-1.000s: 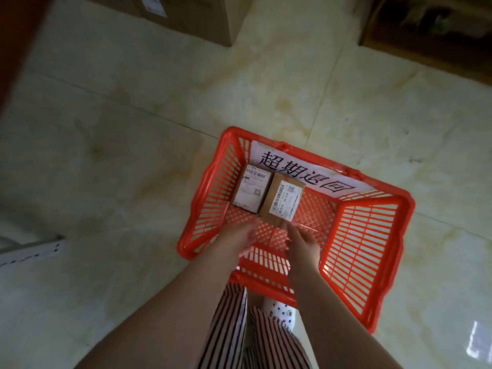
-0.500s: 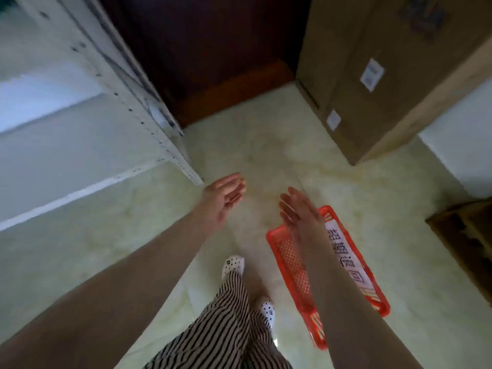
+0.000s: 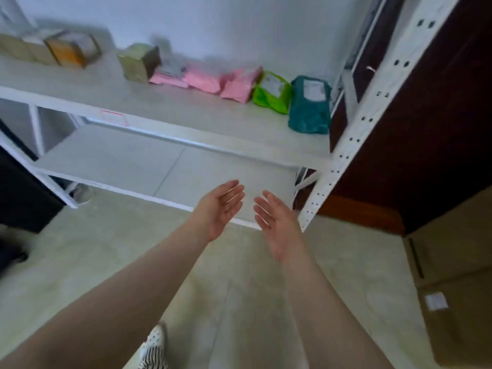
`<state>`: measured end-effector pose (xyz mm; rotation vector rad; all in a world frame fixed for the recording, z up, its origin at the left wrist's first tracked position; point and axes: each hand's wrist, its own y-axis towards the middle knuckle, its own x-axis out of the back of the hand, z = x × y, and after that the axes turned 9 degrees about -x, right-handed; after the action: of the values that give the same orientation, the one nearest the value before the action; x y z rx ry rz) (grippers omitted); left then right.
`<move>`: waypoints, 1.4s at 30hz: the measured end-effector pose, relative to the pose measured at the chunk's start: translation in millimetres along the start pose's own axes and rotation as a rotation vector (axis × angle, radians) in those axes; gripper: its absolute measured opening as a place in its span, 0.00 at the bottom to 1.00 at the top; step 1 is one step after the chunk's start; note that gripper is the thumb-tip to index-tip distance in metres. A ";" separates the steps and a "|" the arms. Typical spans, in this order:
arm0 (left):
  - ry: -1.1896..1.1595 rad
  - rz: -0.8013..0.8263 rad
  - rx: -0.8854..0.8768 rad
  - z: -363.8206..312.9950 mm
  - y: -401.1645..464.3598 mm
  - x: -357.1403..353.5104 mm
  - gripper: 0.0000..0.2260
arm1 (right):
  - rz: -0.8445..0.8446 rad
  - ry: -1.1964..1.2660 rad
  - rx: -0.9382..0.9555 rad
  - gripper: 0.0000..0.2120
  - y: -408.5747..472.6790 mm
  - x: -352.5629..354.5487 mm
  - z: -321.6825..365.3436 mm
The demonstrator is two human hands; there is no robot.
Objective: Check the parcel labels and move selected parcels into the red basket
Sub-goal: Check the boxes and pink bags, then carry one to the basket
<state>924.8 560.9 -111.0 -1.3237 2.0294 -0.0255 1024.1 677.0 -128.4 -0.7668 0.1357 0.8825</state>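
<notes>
Loosely, the fingers (image 3: 231,194) of the left hand (image 3: 219,209) are spread wide and slightly curled, palm turned inward, holding nothing; the right hand (image 3: 277,222) mirrors it just beside, fingers straight and apart, palm facing the other, nothing in its grasp. Both hands hang in the air in front of the low shelf (image 3: 149,166) of a white metal rack, near that shelf's front right corner, touching neither board nor post (image 3: 354,134). Up on the shelf above (image 3: 186,113), the parcels sit along the back edge: a teal bag (image 3: 308,107) at the right end, a green bag (image 3: 271,93) touching it, then pink bags (image 3: 221,79) in a row toward the middle, a small brown box (image 3: 138,62) beside them, and more boxes (image 3: 69,47) at the back left corner. Their labels are too blurred to read. A large cardboard carton (image 3: 452,275) stands on the floor at the right.
</notes>
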 end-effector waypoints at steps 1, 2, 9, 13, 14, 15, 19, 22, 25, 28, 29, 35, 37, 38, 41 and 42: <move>-0.012 -0.020 -0.030 -25.9 9.3 18.8 0.08 | 0.020 -0.005 -0.003 0.14 12.0 -31.3 -1.7; -0.024 -0.043 -0.058 -53.0 18.6 37.4 0.08 | 0.041 -0.009 -0.006 0.14 23.7 -63.4 -3.0; -0.048 -0.126 -0.167 -223.0 79.5 135.3 0.06 | 0.076 0.090 -0.052 0.16 92.8 -269.8 -0.1; -0.039 -0.172 -0.181 -289.1 106.1 165.8 0.06 | 0.082 0.052 -0.047 0.17 122.0 -351.0 5.3; -0.036 -0.179 -0.177 -301.0 113.2 171.8 0.06 | 0.079 0.036 -0.045 0.17 129.6 -366.6 7.1; -0.033 -0.186 -0.171 -310.6 121.3 176.6 0.06 | 0.071 0.021 -0.043 0.16 136.7 -380.6 9.6; -0.025 -0.224 -0.164 -340.7 161.5 187.1 0.09 | 0.027 -0.046 -0.028 0.15 173.3 -427.8 23.3; 0.009 -0.257 -0.175 -354.9 189.9 184.9 0.10 | -0.012 -0.087 -0.002 0.16 204.3 -451.6 33.7; 0.041 -0.291 -0.195 -376.8 229.1 187.3 0.16 | -0.032 -0.099 0.034 0.14 239.8 -483.0 53.3; 0.079 -0.323 -0.229 -403.5 269.6 192.5 0.22 | -0.015 -0.165 0.135 0.22 284.6 -515.5 77.6; 0.093 -0.329 -0.235 -412.5 282.6 194.2 0.24 | -0.018 -0.180 0.162 0.26 302.4 -524.1 84.8; 0.156 -0.324 -0.232 -455.3 351.8 198.6 0.26 | -0.057 -0.176 0.119 0.21 395.7 -548.9 107.5; 0.198 -0.303 -0.208 -459.1 368.2 197.0 0.24 | -0.059 -0.196 0.124 0.14 412.1 -550.7 107.1; 0.221 -0.294 -0.199 -459.4 375.3 195.9 0.21 | -0.080 -0.213 0.133 0.13 420.6 -550.2 105.1; 0.289 -0.273 -0.168 -456.8 394.4 195.0 0.08 | -0.157 -0.256 0.183 0.18 450.8 -546.2 94.8; 0.326 -0.261 -0.165 -454.9 400.2 196.8 0.08 | -0.192 -0.287 0.195 0.20 454.9 -546.4 91.6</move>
<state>306.1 435.9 -25.3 -1.7794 2.1437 -0.2082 317.6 562.3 -88.2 -0.4572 -0.1039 0.7745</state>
